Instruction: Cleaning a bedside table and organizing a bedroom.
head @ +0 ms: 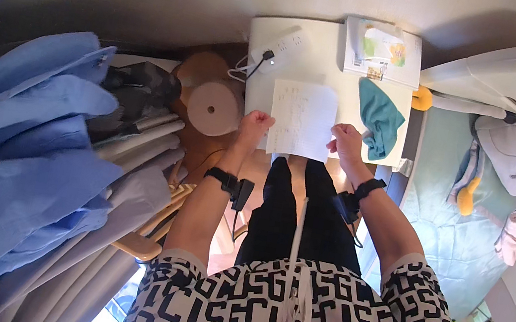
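A sheet of white paper [302, 120] with handwriting on it is held up over the near part of a small white table [327, 52]. My left hand [258, 122] pinches its left edge near the lower corner. At the opposite edge, my right hand [345, 142] grips the sheet between thumb and fingers. Just beyond my right hand, a crumpled teal cloth [380, 120] lies on the tabletop. Both of my wrists wear black straps with small devices.
On the table are a white power strip [282, 47] with a black plug, and a white book [408, 76] under a printed packet. A beige cylinder [215, 108] with a central hole stands left. Blue clothing [42, 166] hangs further left; a grey bag [510, 152] lies on the bed [442, 192].
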The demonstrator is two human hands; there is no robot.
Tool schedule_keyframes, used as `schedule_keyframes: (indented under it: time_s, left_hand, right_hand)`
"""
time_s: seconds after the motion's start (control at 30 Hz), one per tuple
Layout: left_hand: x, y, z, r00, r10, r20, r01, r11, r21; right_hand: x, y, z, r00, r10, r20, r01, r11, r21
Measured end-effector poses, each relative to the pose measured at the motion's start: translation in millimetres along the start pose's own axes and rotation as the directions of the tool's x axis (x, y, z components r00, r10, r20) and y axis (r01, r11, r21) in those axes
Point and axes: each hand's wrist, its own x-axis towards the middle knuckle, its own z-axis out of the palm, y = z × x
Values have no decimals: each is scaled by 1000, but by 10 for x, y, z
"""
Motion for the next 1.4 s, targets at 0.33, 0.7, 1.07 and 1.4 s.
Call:
schedule_keyframes:
  time_s: [0.33, 0.7, 1.07, 1.4]
  left_hand:
    - [-1174, 1095, -333, 942, 333, 41, -316, 921, -227]
    - [-2270, 2025, -144, 715, 680, 165, -658, 733, -172]
    - [-2866, 2468, 547, 497, 792, 354, -866, 476, 152]
    - [-2968, 2624, 510, 481, 813, 330, -875, 423, 234]
  right_hand:
    - [-1293, -1216, -167, 974, -222, 39, 218, 972, 83]
    - [-2301, -1760, -817, 830, -551, 82, 521, 820, 238]
    - [-2767, -1837, -1685, 597, -801, 51, 801, 592, -85]
    - [-2837, -1979, -1761, 590, -798, 121, 764, 504, -403]
